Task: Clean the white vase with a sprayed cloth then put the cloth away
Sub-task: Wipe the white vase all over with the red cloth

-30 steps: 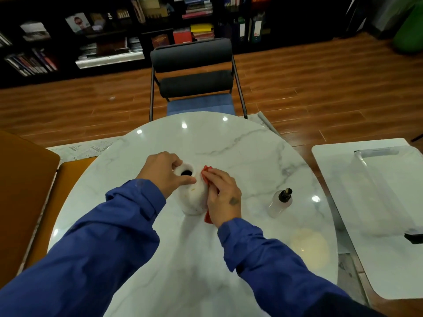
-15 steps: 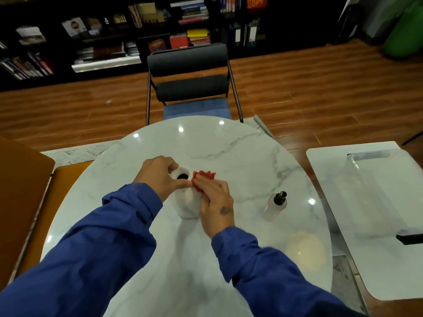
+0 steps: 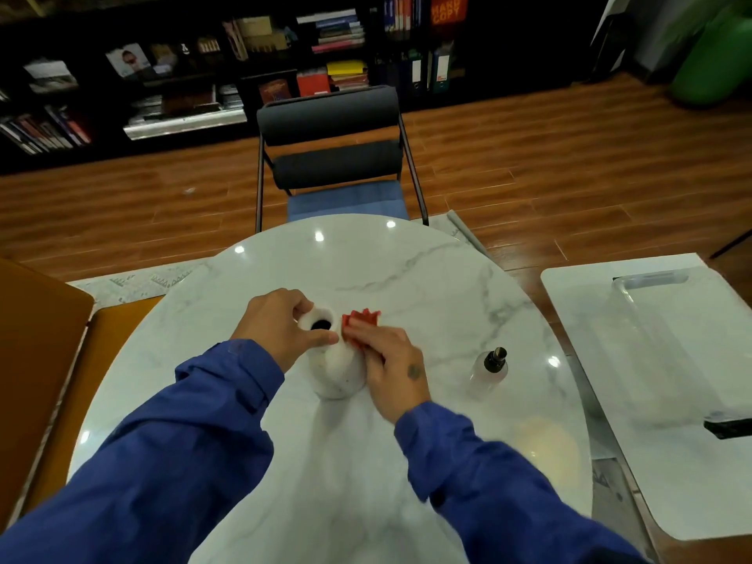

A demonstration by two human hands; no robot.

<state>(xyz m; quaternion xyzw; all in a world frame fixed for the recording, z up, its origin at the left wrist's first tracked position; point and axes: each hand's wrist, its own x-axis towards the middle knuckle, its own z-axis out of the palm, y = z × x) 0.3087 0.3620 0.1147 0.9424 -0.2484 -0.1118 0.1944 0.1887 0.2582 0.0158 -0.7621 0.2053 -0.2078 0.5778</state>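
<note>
On your tabletop [image 3: 407, 278] the vase [image 3: 337, 372] stands centre, cloth [image 3: 360, 319] against its right side, bottle [image 3: 488, 374] farther right, chair [image 3: 331, 156] behind.

— Dim in here, isn't it? The bookshelves [image 3: 183, 75] at the back are nearly black.
— Aye, the light is all overhead. See the small bright spots glaring on the marble table [image 3: 407, 278], along its far rim and both sides, plus a warm yellowish patch on the right.
— There's a soft shadow below the white vase [image 3: 337, 376], towards us.
— The right sleeve [image 3: 468, 462] is smeared with blur, and the floorboards [image 3: 569, 156] bow near the edges. Everything's a little soft.
</note>
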